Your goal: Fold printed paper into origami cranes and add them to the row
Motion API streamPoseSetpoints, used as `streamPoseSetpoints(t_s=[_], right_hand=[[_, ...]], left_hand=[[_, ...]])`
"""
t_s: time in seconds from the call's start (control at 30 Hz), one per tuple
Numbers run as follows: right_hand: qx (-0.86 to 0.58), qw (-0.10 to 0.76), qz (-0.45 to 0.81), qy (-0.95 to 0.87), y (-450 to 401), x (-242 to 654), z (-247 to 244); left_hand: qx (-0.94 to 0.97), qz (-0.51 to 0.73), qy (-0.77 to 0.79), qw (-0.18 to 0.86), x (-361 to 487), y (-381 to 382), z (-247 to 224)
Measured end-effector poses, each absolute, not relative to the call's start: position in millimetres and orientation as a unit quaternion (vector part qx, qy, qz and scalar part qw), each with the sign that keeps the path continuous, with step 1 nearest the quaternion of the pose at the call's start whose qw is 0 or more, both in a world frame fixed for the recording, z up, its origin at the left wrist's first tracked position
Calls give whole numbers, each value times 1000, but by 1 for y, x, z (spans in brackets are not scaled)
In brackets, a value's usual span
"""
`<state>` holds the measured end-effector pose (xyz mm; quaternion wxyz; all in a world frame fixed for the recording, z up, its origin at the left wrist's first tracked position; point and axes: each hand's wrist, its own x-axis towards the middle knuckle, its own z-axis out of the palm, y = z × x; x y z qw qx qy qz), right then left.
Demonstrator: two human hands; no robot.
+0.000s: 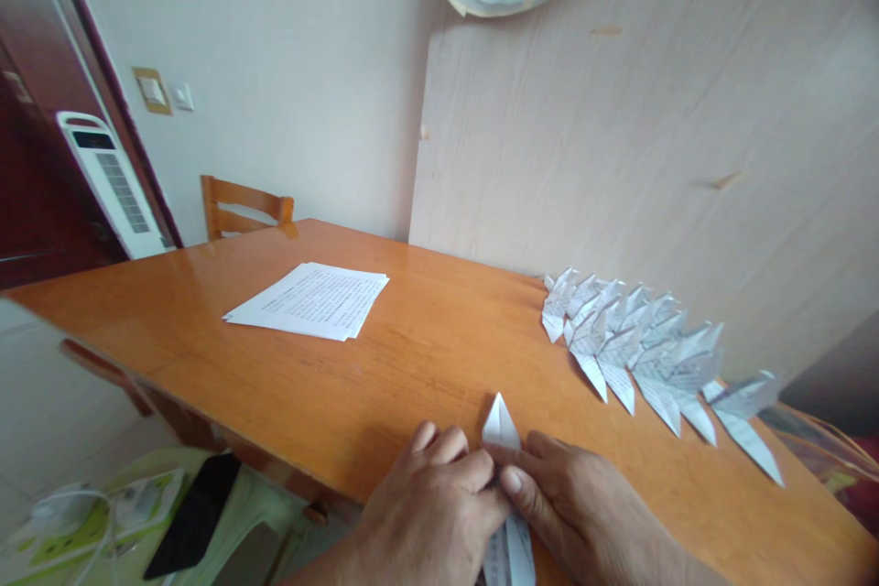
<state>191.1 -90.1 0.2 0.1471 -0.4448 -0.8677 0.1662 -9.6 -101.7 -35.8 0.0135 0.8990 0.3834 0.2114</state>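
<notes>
A narrow strip of folded printed paper (509, 549) lies on the table near its front edge, its pointed white tip aimed away from me. My left hand (432, 508) is closed over the strip's middle, with its fingers curled against the paper. From the other side my right hand (583, 499) presses on the same paper, thumb and forefinger close to the left fingers. The paper's middle part is hidden beneath both hands. Rows of folded paper pieces (635, 339), with upright points and printed text, stand at the table's right side.
A stack of printed sheets (312, 300) lies on the wooden table (426, 357), left of centre. Behind the table's far left end is a wooden chair (248, 201). A pale green stool (254, 513) holding a black phone-like object (196, 513) and a power strip (69, 540) stands below left.
</notes>
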Motion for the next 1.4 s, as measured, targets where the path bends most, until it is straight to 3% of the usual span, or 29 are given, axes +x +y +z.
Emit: streamPoseSetpoints(t_s=[0.33,0.57,0.8,0.97,1.2,1.4], right_hand=[[-480,83,110,-866,-82,190,-6],[-485,95,59,-867,-75,190,-7],[-545,40,48,-836,-55,191,-3],[-572,93,132,-804,-42,204,-3],[-538,218,132,-804,-67,219,-4],[-452,178,70,-871,-107,212,-5]], left_hand=[[900,226,372,-19,-10,-100,-40],[902,221,371,-16,-11,-99,-39],[905,192,379,16,-11,-99,-34],[903,183,386,49,-10,-102,-24],[898,191,391,65,-10,-105,-15],[898,190,392,53,-10,-107,-11]])
